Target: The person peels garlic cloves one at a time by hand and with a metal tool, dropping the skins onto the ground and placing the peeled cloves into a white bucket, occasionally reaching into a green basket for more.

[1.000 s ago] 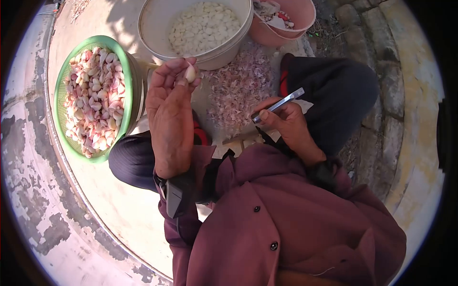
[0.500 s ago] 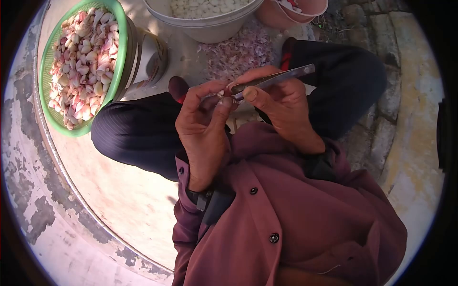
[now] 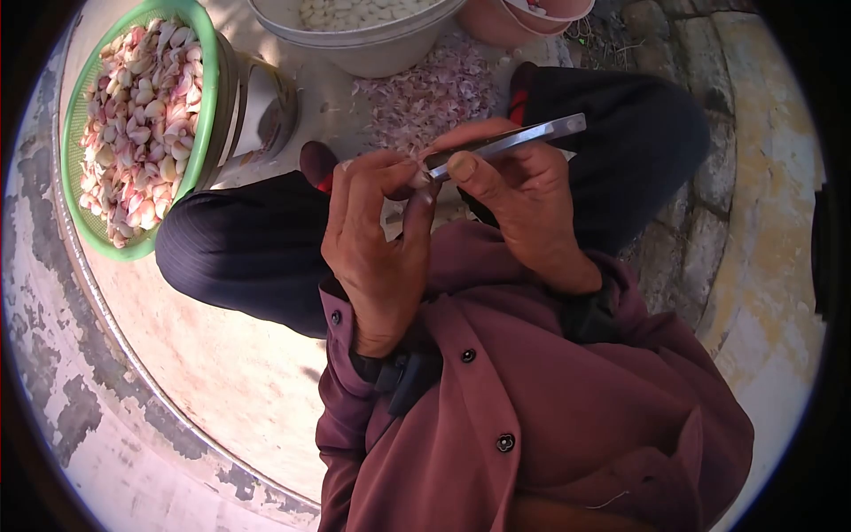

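Observation:
My left hand (image 3: 377,239) pinches a small garlic clove (image 3: 420,179) between thumb and fingertips, which hide much of it. In my right hand (image 3: 529,199) is a pair of broad metal tweezers (image 3: 532,135), gripped between thumb and fingers with the joined end pointing up and right. The tweezers' tips meet the clove right at the left fingertips, and their arms look pressed together. Both hands are raised close to each other over the lap, in front of a maroon shirt.
A green basket (image 3: 209,115) of unpeeled garlic cloves stands at the left on a bucket (image 3: 266,106). Ahead is a white tub (image 3: 381,55) with peeled cloves, beside a pink bucket (image 3: 496,25). Garlic skins (image 3: 434,93) lie heaped on the ground between the feet.
The tweezers' arms have come together at the clove. My left fingers have shifted around it, with the thumb lower and more extended. The camera view has moved slightly.

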Demonstrator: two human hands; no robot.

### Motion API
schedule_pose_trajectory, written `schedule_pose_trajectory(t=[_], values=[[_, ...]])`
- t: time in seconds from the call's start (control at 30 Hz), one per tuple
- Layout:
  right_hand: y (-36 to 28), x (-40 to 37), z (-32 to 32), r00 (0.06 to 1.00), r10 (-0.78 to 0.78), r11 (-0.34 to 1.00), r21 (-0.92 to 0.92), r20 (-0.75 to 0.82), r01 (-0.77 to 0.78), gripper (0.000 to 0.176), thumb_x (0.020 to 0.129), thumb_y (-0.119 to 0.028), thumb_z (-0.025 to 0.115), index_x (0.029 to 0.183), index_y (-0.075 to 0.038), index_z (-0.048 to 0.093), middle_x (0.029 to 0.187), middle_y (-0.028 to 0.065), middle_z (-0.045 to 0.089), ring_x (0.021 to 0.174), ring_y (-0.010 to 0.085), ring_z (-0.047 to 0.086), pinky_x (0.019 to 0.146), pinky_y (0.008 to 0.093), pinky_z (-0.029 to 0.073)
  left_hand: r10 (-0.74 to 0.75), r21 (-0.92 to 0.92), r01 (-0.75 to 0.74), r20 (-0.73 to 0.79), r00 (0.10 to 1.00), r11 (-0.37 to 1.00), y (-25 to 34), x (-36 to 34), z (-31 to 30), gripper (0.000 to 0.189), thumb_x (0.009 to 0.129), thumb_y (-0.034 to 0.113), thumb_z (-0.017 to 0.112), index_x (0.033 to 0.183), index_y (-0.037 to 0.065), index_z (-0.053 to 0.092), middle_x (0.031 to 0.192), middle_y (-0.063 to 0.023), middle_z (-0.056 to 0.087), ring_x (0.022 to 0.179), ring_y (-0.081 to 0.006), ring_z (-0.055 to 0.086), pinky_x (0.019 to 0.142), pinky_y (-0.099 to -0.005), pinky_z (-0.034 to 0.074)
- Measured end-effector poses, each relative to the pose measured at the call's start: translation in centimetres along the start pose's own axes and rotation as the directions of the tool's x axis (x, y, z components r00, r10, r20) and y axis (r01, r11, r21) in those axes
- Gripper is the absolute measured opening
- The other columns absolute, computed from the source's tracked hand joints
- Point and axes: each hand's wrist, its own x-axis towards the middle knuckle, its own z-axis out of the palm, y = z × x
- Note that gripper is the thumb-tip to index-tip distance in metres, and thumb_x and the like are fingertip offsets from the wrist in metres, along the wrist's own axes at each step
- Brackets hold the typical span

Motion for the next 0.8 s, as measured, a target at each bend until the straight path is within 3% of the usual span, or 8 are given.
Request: schedule_pose_trajectory(t=[0.1, 0.3, 0.4, 0.47, 0.6, 0.67, 0.7, 0.8], values=[[-0.5, -0.2, -0.1, 0.995, 0.097, 0.995, -0.013, 0.002, -0.097, 0.022, 0.093, -0.016, 0.063, 0.105, 0.002, 0.063, 0.092, 0.0072, 0.068, 0.085, 0.0097, 0.062, 0.079, 0.0222, 0.049, 0.04, 0.065, -0.039, -0.009, 0.999, 0.997, 0.1, -0.3, 0.1, 0.032, 0.065, -0.013, 0.07, 0.091, 0.001, 0.058, 0.094, -0.009, 0.062, 0.076, -0.0207, 0.06, 0.066, -0.0293, 0.049], [0.7, 0.1, -0.5, 0.999, 0.014, 1.0, 0.006, -0.052, -0.014, 0.022, 0.094, -0.019, 0.061, 0.103, 0.001, 0.064, 0.089, 0.0066, 0.069, 0.084, 0.0114, 0.064, 0.079, 0.0252, 0.051, 0.009, -0.004, -0.009, -0.012, 1.0, 1.0, -0.2, -0.4, 0.2, 0.032, 0.064, -0.012, 0.071, 0.09, 0.002, 0.06, 0.093, -0.0094, 0.062, 0.076, -0.0208, 0.06, 0.067, -0.0283, 0.049], [0.9, 0.3, -0.9, 0.988, 0.15, 0.977, 0.159, -0.025, -0.144, 0.022, 0.095, -0.02, 0.06, 0.102, 0.0, 0.064, 0.093, 0.0075, 0.068, 0.086, 0.0127, 0.065, 0.079, 0.0263, 0.051, -0.081, -0.15, 0.08, -0.004, 0.997, 0.985, -0.8, -0.6, 0.6, 0.031, 0.067, -0.012, 0.072, 0.092, 0.001, 0.059, 0.093, -0.0078, 0.062, 0.077, -0.0168, 0.06, 0.069, -0.0261, 0.049], [1.3, 0.2, -1.0, 0.979, 0.2, 0.947, 0.265, -0.035, -0.184, 0.021, 0.095, -0.02, 0.058, 0.102, -0.001, 0.063, 0.098, 0.0087, 0.067, 0.089, 0.0137, 0.064, 0.079, 0.0271, 0.052, -0.373, -0.58, 0.359, 0.1, 0.922, 0.731, -0.8, -0.7, 0.8, 0.028, 0.073, -0.011, 0.072, 0.095, 0.001, 0.059, 0.094, -0.0059, 0.063, 0.079, -0.0124, 0.06, 0.072, -0.0244, 0.049], [2.0, 0.3, -1.3, 0.98, 0.2, 0.942, 0.279, -0.023, -0.185, 0.02, 0.095, -0.019, 0.058, 0.101, -0.001, 0.064, 0.1, 0.0092, 0.066, 0.091, 0.0139, 0.064, 0.079, 0.0275, 0.052, -0.458, -0.652, 0.441, 0.158, 0.875, 0.617, -0.8, -0.7, 0.5, 0.024, 0.078, -0.008, 0.07, 0.097, 0.0, 0.058, 0.096, -0.0053, 0.063, 0.082, -0.0105, 0.06, 0.076, -0.0243, 0.049], [2.8, 0.5, -1.9, 0.987, 0.161, 0.961, 0.224, 0.013, -0.16, 0.02, 0.095, -0.019, 0.059, 0.103, -0.001, 0.064, 0.1, 0.0086, 0.067, 0.09, 0.0145, 0.064, 0.081, 0.0286, 0.051, -0.511, -0.77, 0.463, 0.209, 0.834, 0.439, -1.2, -0.4, 0.1, 0.021, 0.083, -0.004, 0.067, 0.101, 0.0, 0.059, 0.097, -0.0069, 0.064, 0.083, -0.0118, 0.062, 0.077, -0.0239, 0.05], [3.3, 0.4, -2.4, 0.987, 0.162, 0.961, 0.224, 0.013, -0.161, 0.02, 0.095, -0.019, 0.059, 0.103, -0.001, 0.064, 0.1, 0.0086, 0.067, 0.09, 0.0145, 0.064, 0.081, 0.0286, 0.051, -0.512, -0.77, 0.463, 0.21, 0.833, 0.438, -1.5, -0.2, -0.3, 0.021, 0.083, -0.004, 0.067, 0.101, 0.0, 0.059, 0.097, -0.0069, 0.064, 0.083, -0.0118, 0.062, 0.077, -0.0239, 0.05], [4.0, 0.2, -4.5, 0.983, 0.138, 0.975, 0.192, -0.121, -0.113, 0.021, 0.094, -0.019, 0.061, 0.105, -0.001, 0.064, 0.099, 0.0076, 0.067, 0.09, 0.0126, 0.063, 0.083, 0.0272, 0.049, -0.465, -0.628, 0.432, 0.124, 0.877, 0.648, -1.5, 0.5, -1.8, 0.024, 0.089, 0.001, 0.062, 0.112, -0.001, 0.059, 0.1, -0.0078, 0.064, 0.085, -0.0123, 0.063, 0.08, -0.025, 0.051]])
